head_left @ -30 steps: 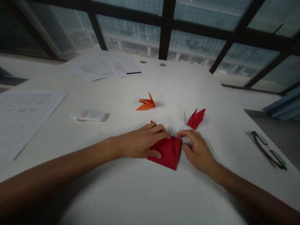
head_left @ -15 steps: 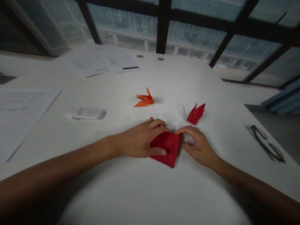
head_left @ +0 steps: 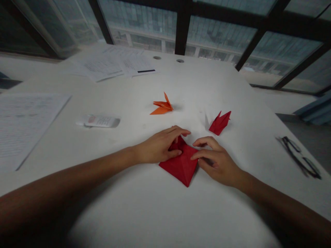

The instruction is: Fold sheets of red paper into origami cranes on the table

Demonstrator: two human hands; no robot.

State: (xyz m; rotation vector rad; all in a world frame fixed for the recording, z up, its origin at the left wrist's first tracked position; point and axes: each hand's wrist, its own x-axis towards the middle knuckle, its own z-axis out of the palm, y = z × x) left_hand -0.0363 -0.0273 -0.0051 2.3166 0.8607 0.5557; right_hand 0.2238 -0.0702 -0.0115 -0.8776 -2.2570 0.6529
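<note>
A folded piece of red origami paper (head_left: pixel 182 168) lies on the white table with one corner pointing towards me. My left hand (head_left: pixel 161 146) is over its upper left part, thumb pressed on the paper and the other fingers reaching across its far edge. At the right corner, my right hand (head_left: pixel 217 160) pinches the paper between thumb and a finger, its index finger lifted. Beyond my hands sits an orange folded paper figure (head_left: pixel 163 107). A red folded paper figure (head_left: pixel 219 123) stands to the right of it.
A white tube-like item (head_left: pixel 99 121) with print lies left of my hands. Printed sheets (head_left: pixel 28 124) cover the left side, with more papers (head_left: pixel 111 65) at the back. Black-framed glasses (head_left: pixel 301 156) rest near the right edge. Windows (head_left: pixel 219 34) stand behind the table.
The red paper has turned slightly, so a corner points towards me. My left fingers have straightened and shifted up, and my right fingers have moved onto the paper's right corner. The view has shifted slightly.
</note>
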